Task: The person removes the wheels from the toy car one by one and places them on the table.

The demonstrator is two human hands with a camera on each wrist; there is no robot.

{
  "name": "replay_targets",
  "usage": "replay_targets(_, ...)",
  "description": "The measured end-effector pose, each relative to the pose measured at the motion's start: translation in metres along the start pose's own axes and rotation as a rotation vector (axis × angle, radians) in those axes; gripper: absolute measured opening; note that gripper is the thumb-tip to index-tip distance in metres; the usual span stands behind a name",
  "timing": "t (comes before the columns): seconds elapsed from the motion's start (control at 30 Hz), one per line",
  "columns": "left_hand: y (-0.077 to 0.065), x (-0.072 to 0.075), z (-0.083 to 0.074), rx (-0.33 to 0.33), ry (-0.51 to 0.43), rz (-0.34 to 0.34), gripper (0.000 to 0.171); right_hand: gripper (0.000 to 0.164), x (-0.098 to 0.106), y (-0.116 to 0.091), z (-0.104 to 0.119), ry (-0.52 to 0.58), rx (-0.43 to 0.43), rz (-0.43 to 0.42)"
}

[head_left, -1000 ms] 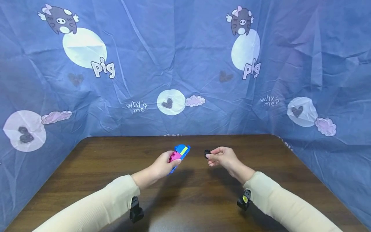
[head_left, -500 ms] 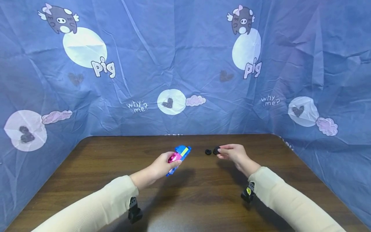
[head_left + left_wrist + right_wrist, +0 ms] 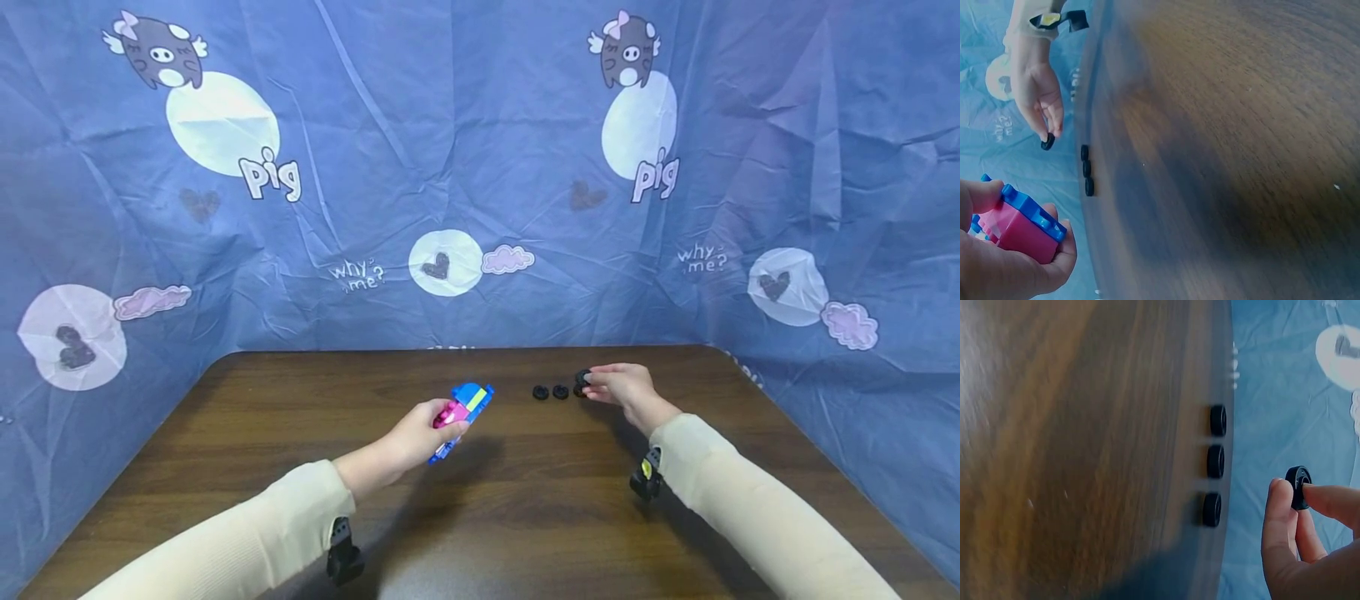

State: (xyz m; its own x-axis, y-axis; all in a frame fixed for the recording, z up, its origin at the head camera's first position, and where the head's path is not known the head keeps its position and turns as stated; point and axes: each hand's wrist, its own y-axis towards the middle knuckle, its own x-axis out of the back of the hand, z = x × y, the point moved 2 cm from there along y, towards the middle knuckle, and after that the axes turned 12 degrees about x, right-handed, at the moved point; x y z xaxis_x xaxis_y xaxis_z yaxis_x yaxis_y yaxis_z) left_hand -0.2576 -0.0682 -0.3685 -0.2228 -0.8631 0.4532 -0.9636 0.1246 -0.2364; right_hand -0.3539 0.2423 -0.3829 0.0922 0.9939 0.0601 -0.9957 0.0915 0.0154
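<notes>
My left hand point(image 3: 444, 419) grips a toy built of blue, pink and yellow-green bricks point(image 3: 463, 404), held above the table; the left wrist view shows its pink and blue blocks point(image 3: 1019, 222) in my curled fingers point(image 3: 1054, 262). My right hand point(image 3: 590, 380) pinches a small black wheel point(image 3: 1298, 486) between thumb and fingertips just above the table's far side. Three more black wheels point(image 3: 1215, 461) lie in a row on the wood, directly left of that hand point(image 3: 1038, 100). In the head view I make out the two leftmost wheels point(image 3: 551, 392) plainly.
The dark wooden table point(image 3: 480, 517) is walled on three sides by a blue printed cloth point(image 3: 480, 167). Black camera mounts sit under both cream sleeves point(image 3: 341, 554).
My right hand has moved rightward along the table's far side, and black wheels now lie in a row where it passed. The left hand with the brick toy has barely shifted.
</notes>
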Motion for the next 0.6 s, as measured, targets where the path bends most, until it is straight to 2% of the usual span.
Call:
replay_targets(0.27,-0.004,-0.002,0.0,0.028,-0.008,0.055,0.05,0.035,0.013,0.018,-0.01,-0.028,-0.014,-0.11)
replay_targets(0.47,-0.003,-0.004,0.003,0.026,0.002,0.048,0.05,0.034,0.024,0.029,-0.02,-0.095,-0.068,-0.201)
replay_targets(0.6,-0.004,-0.004,0.004,0.028,0.0,0.045,0.049,0.02,0.027,0.034,-0.026,-0.13,-0.101,-0.215)
